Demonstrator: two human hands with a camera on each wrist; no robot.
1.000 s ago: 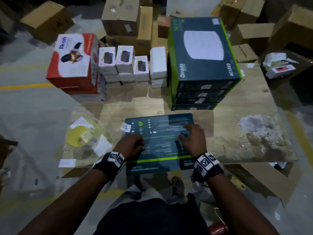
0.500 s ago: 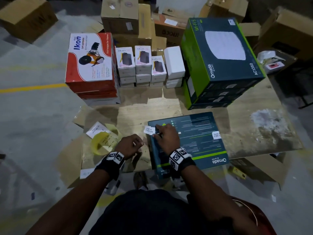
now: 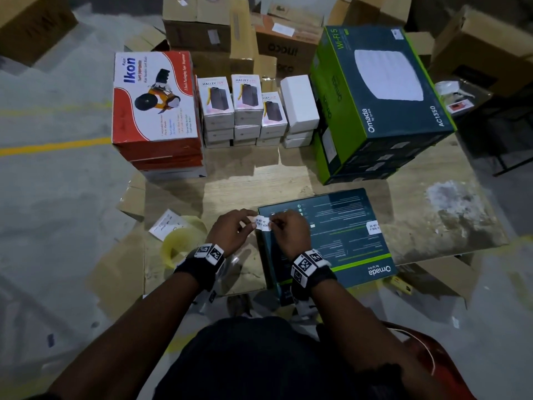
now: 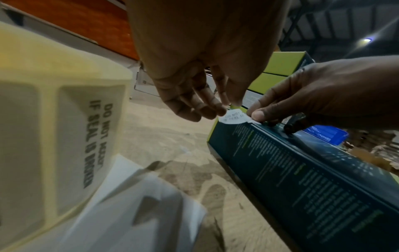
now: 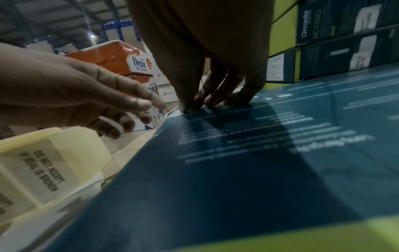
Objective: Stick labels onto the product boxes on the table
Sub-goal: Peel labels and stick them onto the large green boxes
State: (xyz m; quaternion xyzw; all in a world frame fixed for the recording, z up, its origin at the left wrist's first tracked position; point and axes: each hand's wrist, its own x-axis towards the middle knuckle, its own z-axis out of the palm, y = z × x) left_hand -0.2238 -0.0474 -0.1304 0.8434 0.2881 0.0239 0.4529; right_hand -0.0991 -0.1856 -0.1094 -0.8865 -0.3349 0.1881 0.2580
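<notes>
A dark teal Omada box (image 3: 331, 241) lies flat at the table's near edge. A white printed label (image 3: 262, 223) hangs over its far-left corner, stretched between both hands. My left hand (image 3: 250, 223) pinches the label's left end, off the box. My right hand (image 3: 274, 224) pinches the right end and holds it down on the box top. In the left wrist view the label (image 4: 234, 117) runs from the left fingertips (image 4: 222, 106) to the right thumb (image 4: 258, 116). A second label (image 3: 373, 227) is stuck on the box's right edge.
A yellow label roll (image 3: 181, 241) with loose backing paper lies left of my hands. At the back of the table stand red Ikon boxes (image 3: 155, 111), small white boxes (image 3: 248, 111) and a stack of Omada boxes (image 3: 383, 102). Cardboard cartons stand behind the table.
Both hands have left the box top. The right hand carried a label to the box's far-left corner, and the left hand has come over and taken its free end.
</notes>
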